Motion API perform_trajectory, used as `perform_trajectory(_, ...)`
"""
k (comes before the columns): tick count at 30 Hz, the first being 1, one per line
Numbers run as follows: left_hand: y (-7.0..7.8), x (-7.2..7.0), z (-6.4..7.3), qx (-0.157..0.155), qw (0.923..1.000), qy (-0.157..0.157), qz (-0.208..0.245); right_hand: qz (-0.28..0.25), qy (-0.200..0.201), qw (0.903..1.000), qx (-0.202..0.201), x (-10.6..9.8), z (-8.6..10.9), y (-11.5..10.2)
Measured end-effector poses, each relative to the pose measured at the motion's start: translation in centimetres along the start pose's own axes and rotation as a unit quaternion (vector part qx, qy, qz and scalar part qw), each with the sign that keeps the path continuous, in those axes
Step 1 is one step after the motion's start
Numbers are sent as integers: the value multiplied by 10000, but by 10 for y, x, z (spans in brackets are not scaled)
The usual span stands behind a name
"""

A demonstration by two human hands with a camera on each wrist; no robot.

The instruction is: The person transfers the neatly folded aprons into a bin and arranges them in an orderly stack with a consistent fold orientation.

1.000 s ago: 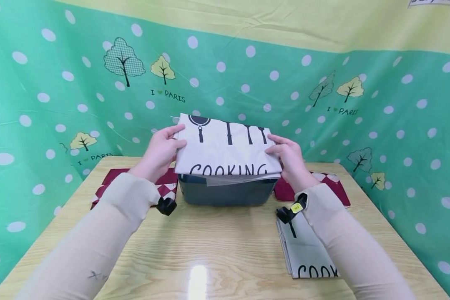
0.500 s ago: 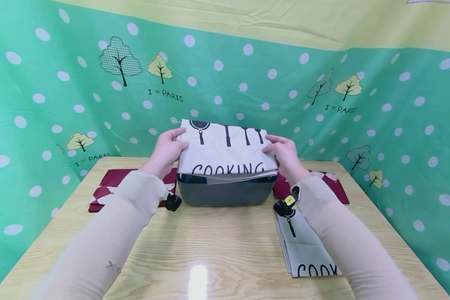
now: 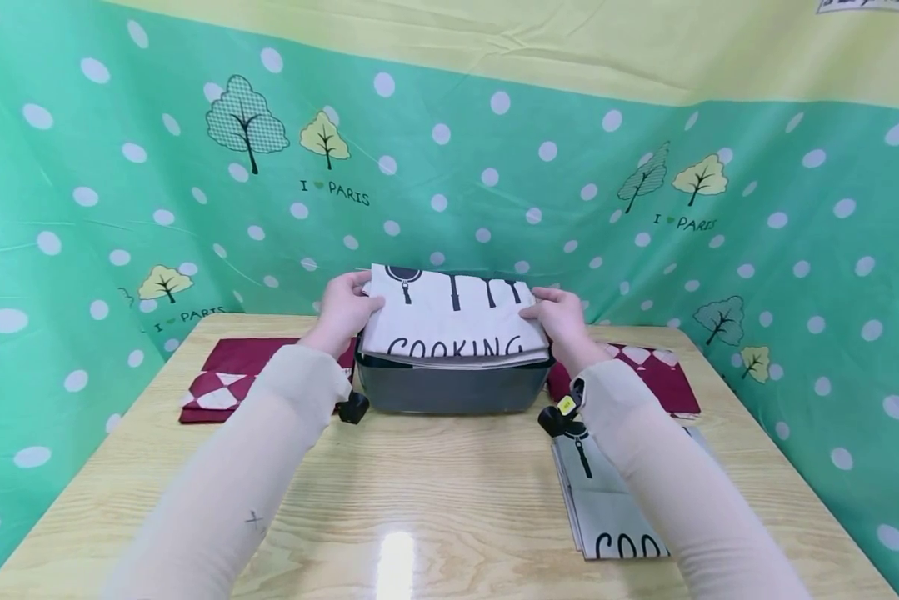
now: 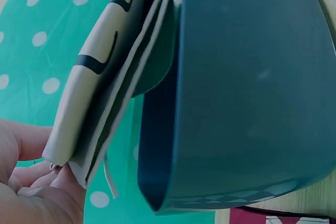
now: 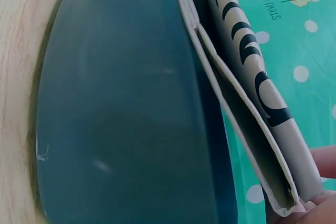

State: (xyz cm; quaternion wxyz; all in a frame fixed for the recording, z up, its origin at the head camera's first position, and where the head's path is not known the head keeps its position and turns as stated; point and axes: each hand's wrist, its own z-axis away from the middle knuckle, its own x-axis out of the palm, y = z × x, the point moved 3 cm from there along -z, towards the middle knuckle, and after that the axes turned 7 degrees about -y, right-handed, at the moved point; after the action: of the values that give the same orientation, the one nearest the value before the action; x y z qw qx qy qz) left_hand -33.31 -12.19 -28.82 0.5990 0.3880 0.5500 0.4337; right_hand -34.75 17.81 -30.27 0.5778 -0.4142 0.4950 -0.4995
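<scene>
A folded white apron printed with black utensils and COOKING is stretched between both hands, tilted over the grey-blue plastic bin. My left hand pinches its left edge, thumb in front and fingers behind. My right hand pinches the right edge the same way. The left wrist view shows the apron's folded layers at the bin's rim, with a thin string dangling by the left hand. In the right wrist view, the lower fold overlaps the bin's rim. The bin's inside is mostly hidden.
A second folded COOKING apron lies on the wooden table under my right forearm. Dark red cloths with white diamonds flank the bin, one red cloth left and another red cloth right. A green dotted curtain hangs behind.
Both hands have lowered the apron toward the bin, drawing slightly closer together. Its lower edge now sits farther down over the bin's opening. The bin and the other cloths stay put.
</scene>
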Motion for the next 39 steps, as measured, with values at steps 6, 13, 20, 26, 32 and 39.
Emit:
perform_trajectory(6,-6,1,-2,3,9998,52,-206,240,6,9997,-50,1,0,6)
perform_trajectory(13,-13,5,0,-33,9987,-15,-503,284,18,9996,-29,1,2,12)
perform_trajectory(20,-12,8,-1,27,9976,24,-692,348,119,9993,-71,1,3,16)
perform_trajectory(26,-12,7,-3,15,9969,95,-787,353,136,9992,-106,1,1,17)
perform_trajectory(32,-18,4,-4,-2,9928,81,-1198,1363,101,9906,-108,-1,1,18)
perform_trajectory(39,-22,1,-4,100,9875,71,-1570,2571,89,9660,-259,0,3,20)
